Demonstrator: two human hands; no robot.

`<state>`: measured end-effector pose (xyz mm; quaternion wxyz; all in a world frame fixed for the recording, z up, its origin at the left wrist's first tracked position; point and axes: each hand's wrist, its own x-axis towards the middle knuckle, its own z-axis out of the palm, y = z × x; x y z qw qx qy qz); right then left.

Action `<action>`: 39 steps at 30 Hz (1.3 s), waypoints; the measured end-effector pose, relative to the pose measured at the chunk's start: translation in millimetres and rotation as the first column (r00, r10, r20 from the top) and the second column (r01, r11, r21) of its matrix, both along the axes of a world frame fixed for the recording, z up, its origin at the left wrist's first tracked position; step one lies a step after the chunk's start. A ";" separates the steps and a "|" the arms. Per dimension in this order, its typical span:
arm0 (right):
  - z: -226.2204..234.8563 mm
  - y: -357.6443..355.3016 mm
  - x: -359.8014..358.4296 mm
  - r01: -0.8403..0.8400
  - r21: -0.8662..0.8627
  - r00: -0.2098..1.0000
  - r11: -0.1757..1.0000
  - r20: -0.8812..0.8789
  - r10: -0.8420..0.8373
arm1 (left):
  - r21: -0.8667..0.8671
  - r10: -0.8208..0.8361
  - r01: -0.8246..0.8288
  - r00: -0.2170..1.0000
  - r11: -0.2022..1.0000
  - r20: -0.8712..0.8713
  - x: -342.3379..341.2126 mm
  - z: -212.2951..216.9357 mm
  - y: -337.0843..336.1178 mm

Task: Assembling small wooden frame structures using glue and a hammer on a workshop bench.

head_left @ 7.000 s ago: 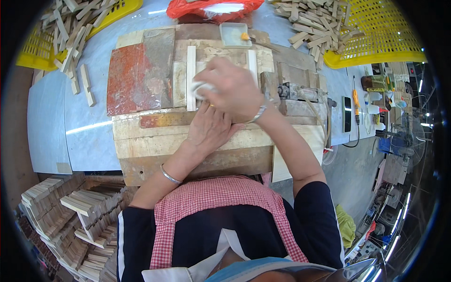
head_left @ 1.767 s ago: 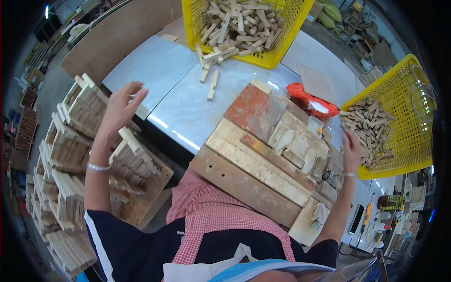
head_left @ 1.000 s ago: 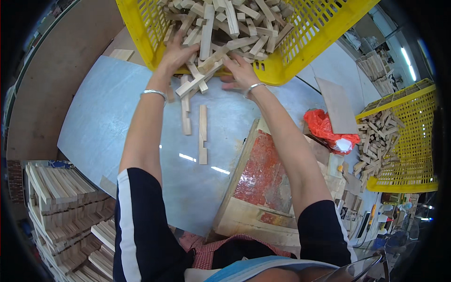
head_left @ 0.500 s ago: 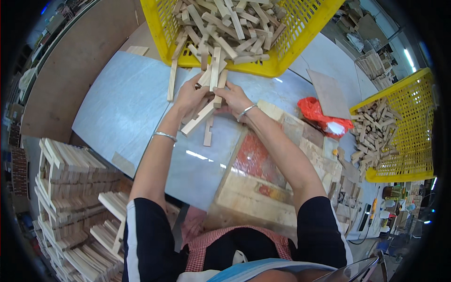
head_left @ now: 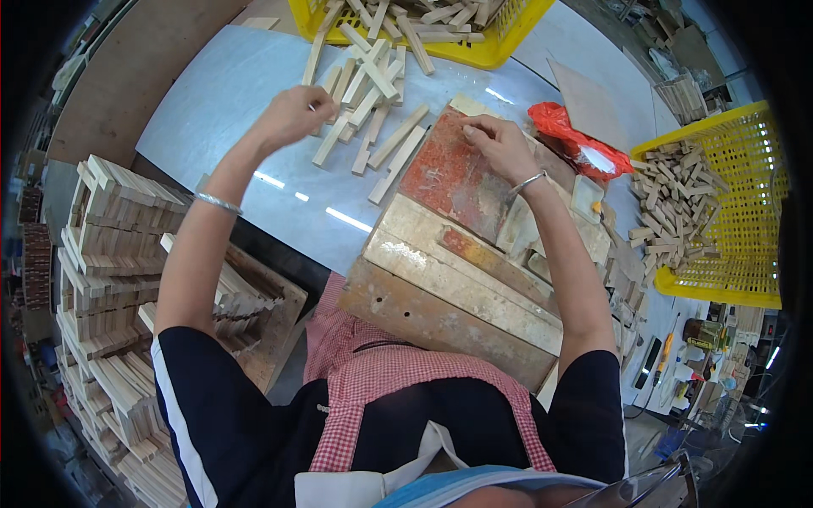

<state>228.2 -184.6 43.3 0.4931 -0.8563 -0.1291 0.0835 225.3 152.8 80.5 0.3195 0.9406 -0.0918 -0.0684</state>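
Note:
Several pale notched wooden sticks [head_left: 395,167] lie loosely on the light blue-grey table top, some crossed over each other in a heap. My left hand [head_left: 295,118] hovers just left of this heap, its fingers curled in and no stick in it. Over the worn red patch of a wooden board [head_left: 449,182] is my right hand [head_left: 503,148], empty, with thumb and forefinger slightly apart. A silvery bangle circles each wrist.
A yellow crate [head_left: 508,38] of sticks stands at the far edge. To the right are a red plastic bag [head_left: 559,125], a thin brown panel [head_left: 584,97] and another yellow crate [head_left: 754,161] with short pieces. Stacked sticks [head_left: 127,254] rise at the lower left.
Both hands have let go of the sticks by the far crate and drawn apart, left hand leftward, right hand rightward over the board. More sticks now lie spread on the table; the view has shifted.

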 end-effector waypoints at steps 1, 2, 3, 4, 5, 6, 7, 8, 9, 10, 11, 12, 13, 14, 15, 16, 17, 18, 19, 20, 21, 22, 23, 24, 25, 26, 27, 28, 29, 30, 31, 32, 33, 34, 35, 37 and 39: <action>9.7 4.0 -7.4 0.001 -0.111 0.998 0.994 0.069 0.007 | 0.014 -0.025 0.024 0.997 1.000 0.077 -10.3 -5.8 -7.4; 14.4 6.2 -11.0 0.018 -0.224 0.991 0.974 0.136 0.013 | 0.015 -0.061 0.061 0.997 0.998 0.048 -18.2 -10.2 -19.8; 11.7 9.2 -9.0 0.020 -0.224 0.991 0.974 0.136 0.011 | 0.014 -0.097 0.097 0.995 0.995 0.018 -26.0 -15.2 -33.2; 8.7 13.7 -5.6 0.003 -0.230 0.983 0.973 0.182 0.040 | -0.067 -0.123 0.124 0.992 0.990 0.015 -34.1 -26.8 -45.8; 6.6 21.9 -1.2 -0.020 -0.234 0.971 0.972 0.227 0.074 | -0.146 -0.143 0.143 0.990 0.979 0.014 -42.8 -39.2 -56.2; 6.3 29.8 3.4 -0.016 -0.232 0.971 0.973 0.229 0.071 | -0.096 -0.126 0.129 0.991 0.987 0.039 -49.6 -46.3 -70.1; 8.0 41.1 7.7 -0.026 -0.252 0.969 0.967 0.232 0.087 | -0.043 -0.107 0.110 0.992 0.993 0.065 -57.0 -51.8 -80.6; 7.7 51.6 12.6 -0.038 -0.274 0.967 0.961 0.233 0.104 | -0.041 -0.106 0.109 0.992 0.993 0.068 -61.8 -63.3 -87.3; -0.7 60.1 23.3 -0.059 -0.254 0.960 0.965 0.250 0.124 | -0.053 -0.039 0.047 0.988 0.997 0.150 -67.2 -75.2 -92.7; -1.3 72.3 29.5 -0.066 -0.253 0.959 0.965 0.250 0.132 | -0.071 0.033 -0.017 0.973 0.997 0.227 -73.0 -81.4 -95.6; -1.4 83.0 34.7 -0.018 -0.279 0.948 0.960 0.301 0.105 | -0.082 0.048 -0.033 0.980 0.996 0.191 -76.4 -80.0 -98.4; -2.2 92.5 39.0 0.031 -0.301 0.933 0.953 0.351 0.080 | -0.083 0.049 -0.034 0.980 0.996 0.190 -79.7 -80.1 -101.5; -4.8 101.0 44.3 0.034 -0.321 0.920 0.947 0.381 0.096 | -0.036 0.046 -0.039 0.969 0.999 0.242 -81.4 -79.4 -103.5; -7.4 109.2 48.4 0.034 -0.321 0.919 0.947 0.383 0.097 | 0.011 0.039 -0.045 0.955 0.999 0.293 -82.3 -79.3 -105.3; -10.1 116.5 51.7 0.044 -0.354 0.926 0.934 0.365 0.095 | 0.002 0.043 -0.045 0.957 0.999 0.288 -82.0 -79.9 -106.6; -14.3 122.1 53.1 0.052 -0.387 0.935 0.921 0.342 0.091 | 0.003 0.040 -0.042 0.958 0.999 0.285 -80.8 -81.0 -105.6; -22.4 125.0 58.4 0.098 -0.343 0.910 0.934 0.411 0.056 | 0.013 0.018 -0.023 0.957 1.000 0.288 -78.7 -83.2 -105.0; -25.6 121.9 66.3 0.103 -0.343 0.913 0.934 0.406 0.049 | 0.023 -0.005 -0.002 0.957 1.000 0.289 -76.2 -85.0 -104.6; -25.4 120.4 68.3 0.085 -0.233 0.924 0.969 0.383 0.012 | 0.023 0.000 -0.007 0.962 1.000 0.274 -76.3 -85.2 -98.3; -14.0 117.2 62.6 0.072 -0.123 0.934 0.990 0.356 -0.023 | -0.099 0.068 -0.052 0.983 0.994 0.169 -74.4 -82.0 -90.2; -1.1 107.0 53.5 0.101 -0.096 0.953 0.990 0.296 -0.068 | -0.215 0.125 -0.111 0.991 0.970 0.055 -74.9 -79.2 -83.0; 0.3 86.5 51.7 0.108 -0.039 0.961 0.993 0.261 -0.094 | -0.217 0.118 -0.105 0.992 0.970 0.045 -75.8 -74.0 -81.2; 0.9 63.5 51.3 0.118 0.022 0.967 0.993 0.226 -0.120 | -0.527 0.198 -0.283 0.957 0.801 -0.212 -76.0 -69.0 -78.5; 2.6 43.3 45.7 0.124 0.075 0.972 0.989 0.190 -0.136 | -0.705 0.184 -0.490 0.865 0.513 -0.467 -76.7 -67.3 -72.4; 5.5 23.3 36.3 0.133 0.125 0.976 0.983 0.156 -0.152 | -0.745 0.094 -0.494 0.855 0.448 -0.510 -77.8 -69.1 -65.0; 7.5 3.6 25.0 0.151 0.128 0.975 0.980 0.145 -0.169 | -0.746 0.087 -0.492 0.855 0.449 -0.511 -79.4 -66.3 -68.5; 10.1 -16.4 12.0 0.179 0.129 0.971 0.975 0.135 -0.196 | -0.806 0.027 -0.484 0.862 0.342 -0.506 -81.2 -59.6 -76.6; 8.4 -34.4 -0.1 0.194 0.126 0.968 0.973 0.135 -0.211 | -0.849 -0.032 -0.476 0.868 0.230 -0.495 -83.7 -52.8 -84.5; 2.9 -51.1 -12.6 0.196 0.092 0.974 0.976 0.095 -0.205 | -0.849 -0.049 -0.474 0.866 0.233 -0.497 -85.7 -47.9 -91.3; -0.9 -63.8 -24.5 0.199 0.059 0.978 0.978 0.055 -0.202 | -0.857 -0.064 -0.445 0.878 0.262 -0.475 -87.0 -43.2 -98.6; -1.9 -70.6 -37.1 0.216 0.051 0.974 0.975 0.054 -0.219 | -0.863 -0.080 -0.416 0.887 0.288 -0.454 -89.3 -40.3 -106.9; -2.3 -74.4 -48.9 0.219 0.019 0.975 0.975 0.031 -0.220 | -0.864 -0.099 -0.413 0.885 0.290 -0.456 -91.9 -37.9 -116.2; -2.8 -77.6 -57.6 0.222 -0.013 0.975 0.975 0.009 -0.222 | -0.821 -0.068 -0.318 0.916 0.474 -0.394 -94.6 -35.7 -125.9; -3.8 -80.3 -62.2 0.238 -0.018 0.971 0.971 0.011 -0.238 | -0.738 -0.050 -0.216 0.946 0.639 -0.320 -95.8 -34.3 -134.9; -4.9 -81.7 -65.6 0.253 -0.058 0.966 0.966 0.079 -0.248 | -0.658 -0.014 -0.176 0.962 0.732 -0.273 -96.9 -39.0 -143.8; 3.8 -80.5 -70.0 0.258 -0.233 0.943 0.938 0.273 -0.192 | -0.639 -0.042 -0.161 0.956 0.752 -0.291 -95.0 -34.9 -152.6; 4.1 -84.0 -66.3 0.247 -0.304 0.932 0.920 0.336 -0.139 | -0.613 -0.062 -0.148 0.950 0.776 -0.307 -92.4 -33.4 -154.3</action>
